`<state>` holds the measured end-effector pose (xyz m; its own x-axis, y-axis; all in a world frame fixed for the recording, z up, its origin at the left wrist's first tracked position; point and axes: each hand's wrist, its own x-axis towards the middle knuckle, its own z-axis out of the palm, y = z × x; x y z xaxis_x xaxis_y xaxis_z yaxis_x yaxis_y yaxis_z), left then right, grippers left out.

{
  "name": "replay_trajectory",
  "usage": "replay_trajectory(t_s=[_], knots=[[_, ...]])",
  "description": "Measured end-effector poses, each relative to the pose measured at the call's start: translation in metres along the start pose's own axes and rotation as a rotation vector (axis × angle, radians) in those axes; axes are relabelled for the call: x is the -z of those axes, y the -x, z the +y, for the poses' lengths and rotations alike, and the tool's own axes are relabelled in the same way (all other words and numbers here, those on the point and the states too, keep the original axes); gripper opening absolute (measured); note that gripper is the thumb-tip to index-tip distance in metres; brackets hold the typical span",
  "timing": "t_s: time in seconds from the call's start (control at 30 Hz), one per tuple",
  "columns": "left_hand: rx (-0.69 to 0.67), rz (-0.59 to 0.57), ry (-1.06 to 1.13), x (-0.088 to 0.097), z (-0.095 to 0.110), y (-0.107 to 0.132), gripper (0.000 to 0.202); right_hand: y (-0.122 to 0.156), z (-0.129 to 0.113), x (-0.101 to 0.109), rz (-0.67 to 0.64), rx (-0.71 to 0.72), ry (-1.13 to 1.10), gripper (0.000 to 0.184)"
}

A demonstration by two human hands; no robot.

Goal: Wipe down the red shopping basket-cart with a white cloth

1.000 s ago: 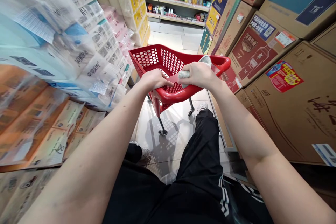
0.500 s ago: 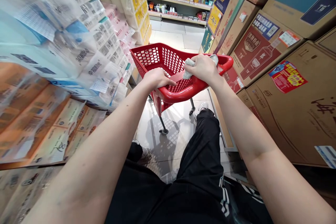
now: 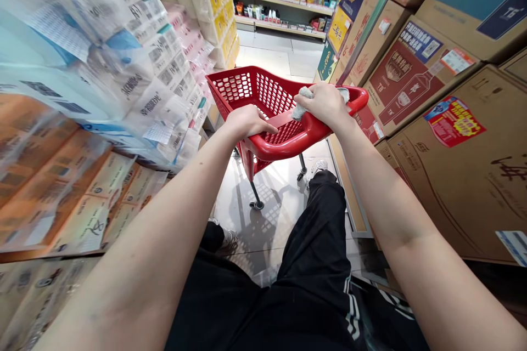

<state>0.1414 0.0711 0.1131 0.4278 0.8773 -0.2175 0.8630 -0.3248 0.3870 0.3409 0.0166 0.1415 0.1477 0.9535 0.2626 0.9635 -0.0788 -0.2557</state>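
Holding grey cloth in curled-closed R grip against handle of red cart on floor, w/ L grip laid at handle's L end, can't tell how tightly; prob mid-wipe, but can't tell amt done or left.

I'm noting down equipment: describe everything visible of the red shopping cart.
The red shopping cart looks plastic: a basket with perforated walls and a glossy looped handle. Dark legs end in casters. It stands upright on pale tiles. The left hand rests on its near left side; the right hand holds a greyish cloth at the handle's right.
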Motion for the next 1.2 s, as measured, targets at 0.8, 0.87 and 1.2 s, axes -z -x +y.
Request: replay_trajectory(t_s=[0.8, 0.87, 1.2], knots=[[-0.003, -0.003, -0.002, 0.005, -0.005, 0.006, 0.048, 0.024, -0.005, 0.010, -0.017, 0.067, 0.093, 0.048], [-0.008, -0.002, 0.002, 0.007, -0.008, 0.006, 0.047, 0.027, -0.009, 0.009, -0.012, 0.078, 0.093, 0.050], [-0.005, -0.015, 0.020, 0.012, -0.015, 0.010, 0.045, 0.024, -0.015, 0.006, -0.003, 0.101, 0.110, 0.050]])
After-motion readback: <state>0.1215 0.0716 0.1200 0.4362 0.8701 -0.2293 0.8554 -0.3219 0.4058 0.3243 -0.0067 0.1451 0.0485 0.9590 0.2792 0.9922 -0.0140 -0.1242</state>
